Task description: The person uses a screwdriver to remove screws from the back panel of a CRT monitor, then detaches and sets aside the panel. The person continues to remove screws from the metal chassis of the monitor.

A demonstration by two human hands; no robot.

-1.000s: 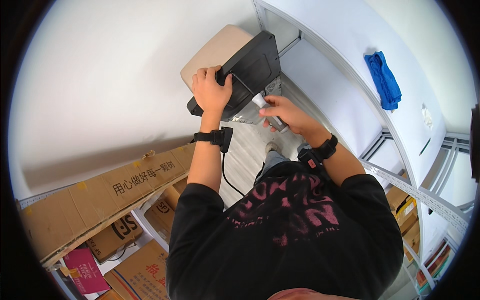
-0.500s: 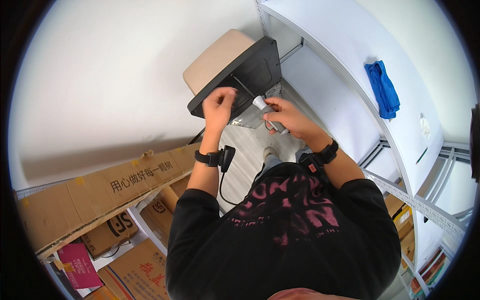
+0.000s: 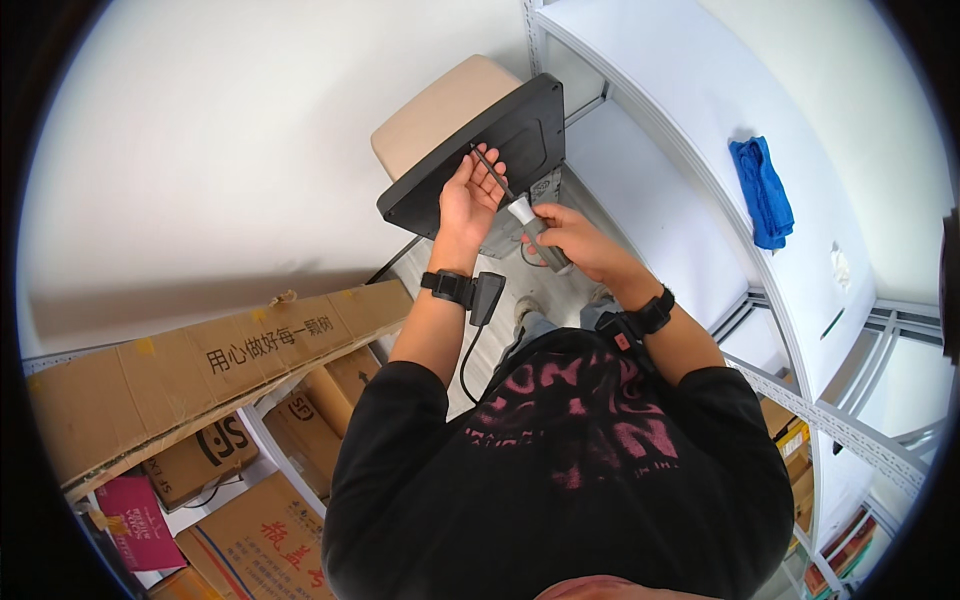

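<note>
My right hand [image 3: 578,240] is wrapped around the grey handle of a screwdriver [image 3: 546,240] with a pale collar. Its dark shaft slants up and left, the tip meeting a black rectangular panel [image 3: 530,125]. My left hand [image 3: 470,200], palm turned up, has its thumb and fingers around the shaft near that tip. Whether a screw sits there is too small to tell. The panel forms the near face of a beige, rounded boxy body [image 3: 440,115], tilted beside the white wall.
To the left, a long cardboard strip [image 3: 270,340] edges a shelf holding cardboard boxes [image 3: 255,540] and a magenta package [image 3: 138,525]. White shelving [image 3: 660,190] stands on the right, with a folded blue cloth [image 3: 762,195] on it. A cable hangs from my left wristband [image 3: 450,287].
My left hand has turned palm up and moved up and right onto the screwdriver's shaft. My right hand still holds the handle, slightly shifted.
</note>
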